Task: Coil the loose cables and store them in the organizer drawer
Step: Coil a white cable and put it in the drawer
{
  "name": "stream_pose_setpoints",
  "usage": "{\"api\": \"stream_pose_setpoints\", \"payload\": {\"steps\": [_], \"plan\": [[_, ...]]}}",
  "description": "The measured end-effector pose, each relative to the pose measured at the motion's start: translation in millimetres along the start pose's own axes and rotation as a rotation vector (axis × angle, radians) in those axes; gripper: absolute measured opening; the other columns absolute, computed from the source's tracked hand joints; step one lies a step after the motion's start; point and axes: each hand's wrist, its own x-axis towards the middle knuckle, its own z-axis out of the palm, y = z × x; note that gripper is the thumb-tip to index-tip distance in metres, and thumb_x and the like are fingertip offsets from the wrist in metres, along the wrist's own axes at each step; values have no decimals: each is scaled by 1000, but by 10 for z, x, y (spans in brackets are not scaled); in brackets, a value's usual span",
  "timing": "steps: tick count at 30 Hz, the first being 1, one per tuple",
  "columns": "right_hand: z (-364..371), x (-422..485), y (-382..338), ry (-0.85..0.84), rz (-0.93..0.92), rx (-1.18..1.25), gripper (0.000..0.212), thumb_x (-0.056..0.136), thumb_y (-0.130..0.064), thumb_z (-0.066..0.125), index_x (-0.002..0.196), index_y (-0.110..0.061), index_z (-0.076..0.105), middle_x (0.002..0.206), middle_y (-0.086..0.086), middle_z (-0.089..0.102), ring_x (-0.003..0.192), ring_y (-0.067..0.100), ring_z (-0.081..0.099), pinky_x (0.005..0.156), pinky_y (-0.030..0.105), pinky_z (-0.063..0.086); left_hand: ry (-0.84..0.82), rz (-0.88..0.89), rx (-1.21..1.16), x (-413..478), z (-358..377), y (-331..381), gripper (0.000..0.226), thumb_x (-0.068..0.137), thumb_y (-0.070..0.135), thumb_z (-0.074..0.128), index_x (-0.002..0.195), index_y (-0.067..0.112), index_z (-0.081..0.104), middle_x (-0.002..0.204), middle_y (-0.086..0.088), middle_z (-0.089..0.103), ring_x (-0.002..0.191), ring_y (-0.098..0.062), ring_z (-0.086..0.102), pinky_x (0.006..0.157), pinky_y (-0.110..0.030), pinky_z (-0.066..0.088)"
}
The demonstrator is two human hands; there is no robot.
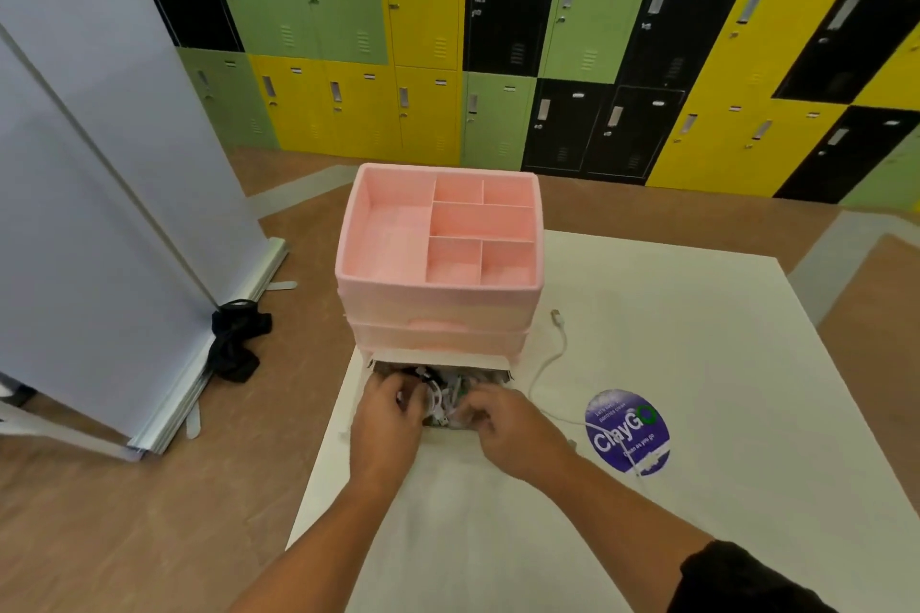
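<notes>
- Both my hands are down in the pulled-out pale bottom drawer (359, 396) of the pink plastic compartment organizer (438, 309), which stands at the far left corner of the white tabletop (697, 363)
- The right hand (503, 423) has its fingers curled in a narrow pinch on the bundle of white and black cables (438, 401) lying in the drawer
- The left hand (393, 418) has its fingers bent into the same bundle, but I cannot tell whether it grips anything
- The loose thin white cable (547, 363) trails over the tabletop just right of the organizer, down across the round purple sticker (628, 431)
- I judge it light, limp and springy, so a loop would open unless pinched
- I would take it just behind its plug (556, 315)
</notes>
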Motion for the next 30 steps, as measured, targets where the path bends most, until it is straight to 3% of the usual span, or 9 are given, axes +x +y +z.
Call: {"api": "stream_pose_setpoints", "payload": {"steps": [2, 5, 11, 14, 16, 18, 22, 25, 30], "plan": [[-150, -159, 131, 43, 68, 1, 37, 87, 1, 45, 98, -20, 73, 89, -14, 64, 79, 5, 61, 71, 21, 52, -34, 77, 41, -106, 64, 57, 10, 95, 30, 65, 88, 23, 68, 94, 10, 58, 79, -6, 57, 68, -26, 47], [-392, -400, 390, 109, 184, 35, 35, 93, 1, 43, 93, -20, 70, 74, -18, 59, 61, 0, 55, 50, 6, 35, -141, 230, 66, -254, 208, 215, 17, 95, 35, 65, 82, 24, 64, 87, 14, 54, 75, -5, 55, 63, -22, 45], [-796, -837, 950, 206, 347, -46, 25, 93, -5, 49, 86, -17, 70, 79, -8, 62, 67, 3, 56, 63, 19, 46, -407, 471, 51, -469, 615, 696, 16, 96, 36, 63, 81, 31, 59, 88, 15, 54, 72, -8, 57, 68, -22, 45], [-868, -1135, 1240, 138, 488, -110, 15, 93, -21, 57, 78, -22, 57, 79, -8, 58, 77, 12, 60, 61, 19, 40, -569, 490, 140, -564, 937, 888, 8, 98, 35, 60, 101, 31, 67, 104, 19, 55, 82, -2, 60, 76, -21, 47], [-827, -1305, 1396, 67, 563, -94, 9, 90, -29, 65, 92, -23, 60, 95, -7, 61, 92, 15, 60, 68, 22, 39, -673, 507, 200, -615, 1136, 927, 19, 98, 31, 59, 116, 31, 67, 117, 16, 56, 95, -3, 60, 84, -20, 46], [-770, -1446, 1542, -19, 630, -137, 29, 90, -32, 66, 114, -18, 60, 117, -2, 60, 102, 16, 57, 77, 24, 39, -744, 555, 228, -698, 1325, 992, 25, 98, 26, 58, 121, 30, 66, 127, 11, 58, 109, -9, 59, 93, -22, 45], [-666, -1614, 1660, 8, 653, -108, 19, 92, -24, 58, 109, -17, 65, 118, 2, 65, 104, 19, 63, 82, 27, 47, -815, 635, 344, -869, 1676, 1088, 35, 101, 18, 52, 134, 27, 61, 141, 8, 54, 127, -15, 53, 104, -24, 42], [-622, -1682, 1668, 32, 662, -1, 18, 95, -31, 56, 102, -18, 65, 105, 0, 68, 96, 18, 65, 74, 26, 46, -859, 675, 520, -929, 1896, 1071, 50, 98, 5, 54, 143, 26, 52, 148, 5, 47, 131, -20, 49, 108, -29, 43], [-624, -1725, 1687, 28, 662, 130, 29, 88, -51, 64, 97, -23, 66, 100, -4, 68, 86, 13, 62, 74, 27, 47, -733, 703, 829, -937, 2034, 1096, 33, 102, 21, 52, 135, 19, 57, 137, -7, 58, 119, -26, 58, 100, -34, 52]]}}
